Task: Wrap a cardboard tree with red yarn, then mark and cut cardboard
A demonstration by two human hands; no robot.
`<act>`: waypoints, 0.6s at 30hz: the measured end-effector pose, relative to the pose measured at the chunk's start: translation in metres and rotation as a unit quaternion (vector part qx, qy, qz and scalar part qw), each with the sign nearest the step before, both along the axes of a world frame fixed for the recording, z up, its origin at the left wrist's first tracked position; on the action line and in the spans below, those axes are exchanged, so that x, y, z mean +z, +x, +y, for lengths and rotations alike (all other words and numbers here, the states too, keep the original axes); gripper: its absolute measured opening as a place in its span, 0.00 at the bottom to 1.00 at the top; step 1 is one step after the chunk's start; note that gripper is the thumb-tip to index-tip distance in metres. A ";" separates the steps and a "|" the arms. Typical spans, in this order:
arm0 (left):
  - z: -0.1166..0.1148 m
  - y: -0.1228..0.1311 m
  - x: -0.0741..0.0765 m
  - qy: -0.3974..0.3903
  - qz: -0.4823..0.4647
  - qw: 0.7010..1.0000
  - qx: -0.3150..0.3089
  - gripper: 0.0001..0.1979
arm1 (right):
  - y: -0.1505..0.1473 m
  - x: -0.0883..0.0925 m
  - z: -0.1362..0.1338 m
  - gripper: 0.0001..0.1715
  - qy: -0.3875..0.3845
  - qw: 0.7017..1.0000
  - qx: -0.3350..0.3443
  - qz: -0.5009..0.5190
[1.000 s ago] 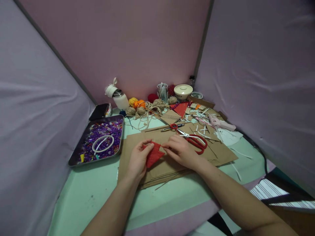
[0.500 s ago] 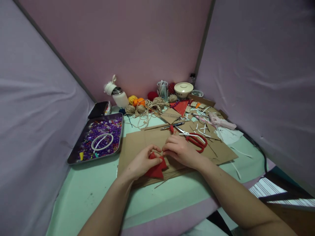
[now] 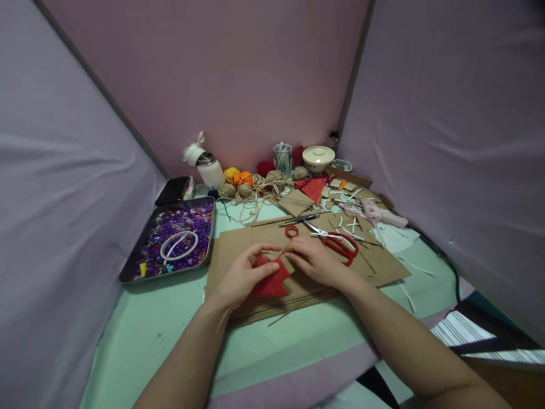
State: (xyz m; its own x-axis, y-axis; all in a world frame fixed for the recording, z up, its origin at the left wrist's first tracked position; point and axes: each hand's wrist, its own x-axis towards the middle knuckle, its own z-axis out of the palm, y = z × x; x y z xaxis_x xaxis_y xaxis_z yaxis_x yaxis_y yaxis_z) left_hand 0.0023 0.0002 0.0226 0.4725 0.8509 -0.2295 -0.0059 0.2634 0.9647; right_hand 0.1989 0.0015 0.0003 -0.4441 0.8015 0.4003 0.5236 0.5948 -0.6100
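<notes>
My left hand [image 3: 243, 276] grips a red cut-out [image 3: 273, 279] with a stepped, zigzag edge, thumb on its face. My right hand [image 3: 313, 258] is closed in a pinch at the top of that cut-out. A small pale bit shows at its fingertips, too small to name. Both hands are above a stack of brown cardboard [image 3: 227, 250]. Just beyond the right hand, a small red ring [image 3: 292, 231] lies on the cardboard. Red-handled scissors [image 3: 340, 245] rest beside that hand, blades pointing away to the left. A pen [image 3: 299, 220] lies behind the ring.
At left stands a metal tray [image 3: 123, 276] of purple beads with a white hoop [image 3: 179, 246] on top. Balls of twine [image 3: 272, 180], a white bottle [image 3: 210, 171] and a lidded bowl [image 3: 318, 158] line the back. A pink glue gun [image 3: 382, 213] lies at right among paper scraps.
The red ring, earlier seen edge-on by my right fingers, now lies flat on the cardboard. The red cut-out has risen slightly and turned, showing more of its face. My right fingers have closed in on its top.
</notes>
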 end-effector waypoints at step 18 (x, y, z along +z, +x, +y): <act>0.001 0.004 -0.007 0.015 -0.004 0.998 0.057 0.13 | -0.006 -0.007 -0.001 0.05 -0.075 0.996 0.001 0.051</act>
State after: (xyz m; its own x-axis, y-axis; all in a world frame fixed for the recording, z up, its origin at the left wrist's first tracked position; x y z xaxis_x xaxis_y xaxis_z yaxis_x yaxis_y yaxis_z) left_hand 0.0067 0.0011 0.0159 0.3729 0.9059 -0.2008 -0.0413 0.2325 0.9717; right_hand 0.1928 0.0005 -0.0066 -0.4093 0.8548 0.3189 0.4526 0.4937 -0.7425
